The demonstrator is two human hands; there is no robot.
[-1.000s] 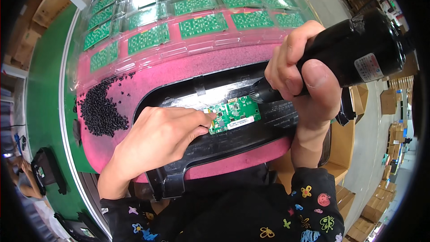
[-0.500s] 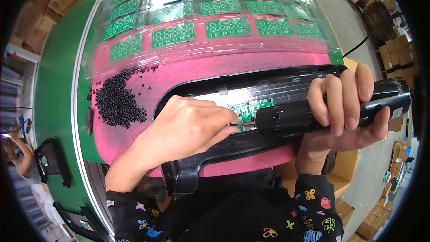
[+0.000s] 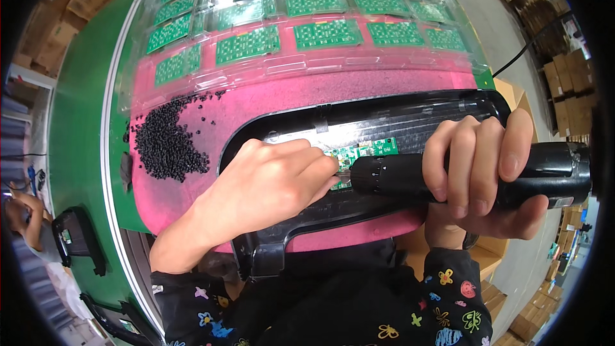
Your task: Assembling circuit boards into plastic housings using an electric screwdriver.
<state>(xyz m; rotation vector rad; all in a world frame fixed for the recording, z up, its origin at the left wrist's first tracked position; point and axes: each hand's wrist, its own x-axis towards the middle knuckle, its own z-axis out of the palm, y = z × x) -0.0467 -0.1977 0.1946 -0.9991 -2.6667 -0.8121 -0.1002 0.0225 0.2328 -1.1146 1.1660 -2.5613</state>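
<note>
My right hand point(image 3: 477, 170) wraps round a black electric screwdriver point(image 3: 397, 178), held nearly level with its nose to the left. Its bit point(image 3: 343, 176) reaches the fingertips of my left hand point(image 3: 275, 182). These are pinched together on a small black screw, now almost wholly hidden by the fingers. Under them a green circuit board point(image 3: 365, 149) lies inside a long black plastic housing point(image 3: 410, 112). My left hand and the screwdriver cover part of the board.
A heap of small black screws point(image 3: 168, 138) lies on the pink mat point(image 3: 269, 99), left of the housing. Clear plastic trays point(image 3: 288, 67) with several green circuit boards point(image 3: 328, 33) fill the far side. More black housings point(image 3: 80, 240) lie at the left, near another person's arm point(image 3: 29, 208).
The screwdriver has shifted left and turned in my right hand, bringing its bit to my left fingertips. A small black piece visible at those fingertips before is now hidden.
</note>
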